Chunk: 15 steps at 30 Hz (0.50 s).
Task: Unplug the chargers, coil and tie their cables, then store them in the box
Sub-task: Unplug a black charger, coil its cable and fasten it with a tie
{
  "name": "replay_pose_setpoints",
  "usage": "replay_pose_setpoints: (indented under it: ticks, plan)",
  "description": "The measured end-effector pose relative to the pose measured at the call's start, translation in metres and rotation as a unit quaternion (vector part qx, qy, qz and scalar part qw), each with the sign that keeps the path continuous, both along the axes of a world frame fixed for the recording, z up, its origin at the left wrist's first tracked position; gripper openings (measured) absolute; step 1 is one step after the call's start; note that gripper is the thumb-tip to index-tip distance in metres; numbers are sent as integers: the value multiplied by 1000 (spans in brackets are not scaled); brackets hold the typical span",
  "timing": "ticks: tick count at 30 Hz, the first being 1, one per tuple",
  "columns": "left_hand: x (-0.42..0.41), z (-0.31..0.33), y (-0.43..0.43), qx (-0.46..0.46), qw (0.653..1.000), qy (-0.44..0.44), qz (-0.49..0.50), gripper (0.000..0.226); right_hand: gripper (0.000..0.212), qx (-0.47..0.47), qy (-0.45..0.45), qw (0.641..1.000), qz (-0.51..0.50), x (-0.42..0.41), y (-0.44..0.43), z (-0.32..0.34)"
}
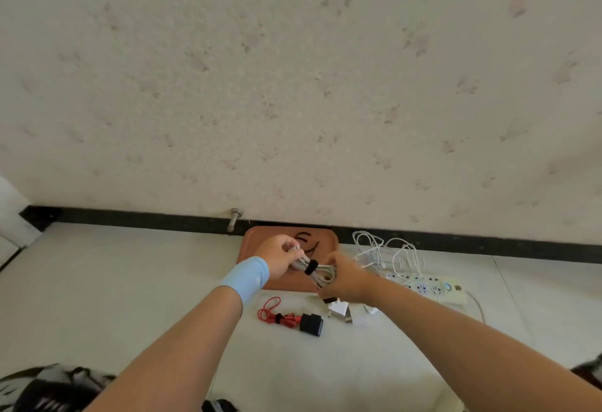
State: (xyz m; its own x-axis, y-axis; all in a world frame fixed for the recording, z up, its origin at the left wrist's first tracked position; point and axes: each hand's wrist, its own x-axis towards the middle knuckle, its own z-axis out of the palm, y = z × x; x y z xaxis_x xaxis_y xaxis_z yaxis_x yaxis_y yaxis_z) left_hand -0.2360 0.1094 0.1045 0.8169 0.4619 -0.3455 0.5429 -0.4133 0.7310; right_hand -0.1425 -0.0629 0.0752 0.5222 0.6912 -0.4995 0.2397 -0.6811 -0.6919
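Coiled grey cable (pixel 321 271) is hanging between both hands, over the brown box (pixel 252 237) lying just beyond them; a white power strip (pixel 433 286) is sitting to the right of the right hand (pixel 345 278); the left hand (pixel 277 260) is gripping one looped end while the right hand is pinching the other; looking light, soft and springy, the cable is probably best held at its black strap (pixel 311 267), where the loops are being cinched together.
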Motion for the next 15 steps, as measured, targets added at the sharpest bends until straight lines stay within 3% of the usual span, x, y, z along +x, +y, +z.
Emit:
replay_pose_setpoints:
  ticks: [8, 15]
  plan:
    - [-7, -79, 17, 82, 979, 171, -76, 21, 34, -6, -29, 999, -33, -16, 4, -84]
    - [-13, -150, 29, 118, 958, 244, -97, 28, 29, -56, -28, 998, 25, -20, 36, -142]
